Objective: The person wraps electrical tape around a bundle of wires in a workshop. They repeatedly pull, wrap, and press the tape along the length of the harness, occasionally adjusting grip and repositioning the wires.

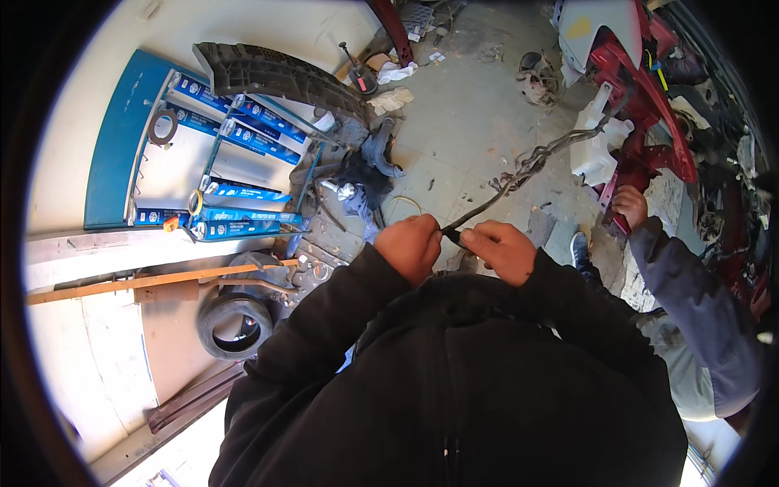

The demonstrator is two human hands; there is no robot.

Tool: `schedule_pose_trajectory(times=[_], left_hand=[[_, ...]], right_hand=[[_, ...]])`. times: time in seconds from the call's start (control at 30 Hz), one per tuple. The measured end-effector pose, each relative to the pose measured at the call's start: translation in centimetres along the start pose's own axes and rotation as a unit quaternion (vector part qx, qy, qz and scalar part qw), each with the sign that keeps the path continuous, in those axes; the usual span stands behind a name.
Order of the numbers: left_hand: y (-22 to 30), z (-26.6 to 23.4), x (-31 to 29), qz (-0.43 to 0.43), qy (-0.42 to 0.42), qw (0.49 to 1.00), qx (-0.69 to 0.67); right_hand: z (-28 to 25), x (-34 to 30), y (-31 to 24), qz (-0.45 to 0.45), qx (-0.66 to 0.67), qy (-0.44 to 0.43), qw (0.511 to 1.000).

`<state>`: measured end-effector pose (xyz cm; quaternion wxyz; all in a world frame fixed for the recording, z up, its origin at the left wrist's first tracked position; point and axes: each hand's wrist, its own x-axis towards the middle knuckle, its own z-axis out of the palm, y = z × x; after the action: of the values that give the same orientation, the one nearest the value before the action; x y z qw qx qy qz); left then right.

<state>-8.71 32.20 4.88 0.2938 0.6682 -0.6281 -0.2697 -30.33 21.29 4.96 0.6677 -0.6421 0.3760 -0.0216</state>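
A dark wiring harness (531,162) stretches from the red car body down to my hands in front of my chest. My left hand (410,247) is closed on its near end. Close beside it, my right hand (499,250) pinches the same end between thumb and fingers, with a small black piece showing under the thumb. Whether that piece is tape or part of the harness, I cannot tell. The harness hangs in the air above the floor and looks twisted and knotted midway.
At right, a co-worker's hand (629,207) touches the red car body (641,154), beside a white plastic tank (596,142). A blue shelf rack (109,154) with blue boxes stands left, a tyre (235,326) below it. A black bumper-like part (280,77) and debris lie around the tiled floor (462,105).
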Motion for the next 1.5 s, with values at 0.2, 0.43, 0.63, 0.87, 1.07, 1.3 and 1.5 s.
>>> schedule_pose_trajectory(times=[0.2,0.43,0.63,0.87,1.07,1.3,1.5], left_hand=[[0.4,-1.2,-1.0,-0.076,-0.130,0.978,-0.141],[0.5,-0.8,-0.1,0.102,-0.037,0.990,0.088],[1.4,0.1,-2.0,-0.152,-0.094,0.905,-0.386],[1.3,-0.2,-3.9,-0.168,-0.123,0.800,-0.562],[0.9,-1.5,-3.5,-0.171,-0.238,0.775,-0.560],[0.9,-2.1,-2.9,-0.173,-0.184,0.826,-0.503],[1.3,-2.5,-2.3,0.068,-0.003,0.998,-0.005]], right_hand=[[1.5,1.3,1.3,0.020,0.023,-0.032,0.999],[1.6,0.9,1.2,-0.031,-0.051,0.017,0.998],[1.7,1.2,1.5,-0.090,0.004,-0.007,0.996],[3.9,1.8,2.9,-0.235,0.100,-0.011,0.967],[3.9,2.0,2.5,-0.223,0.196,-0.065,0.953],[3.2,1.1,1.4,-0.120,0.383,-0.100,0.911],[-0.5,-2.6,-0.3,0.055,0.190,0.004,0.980]])
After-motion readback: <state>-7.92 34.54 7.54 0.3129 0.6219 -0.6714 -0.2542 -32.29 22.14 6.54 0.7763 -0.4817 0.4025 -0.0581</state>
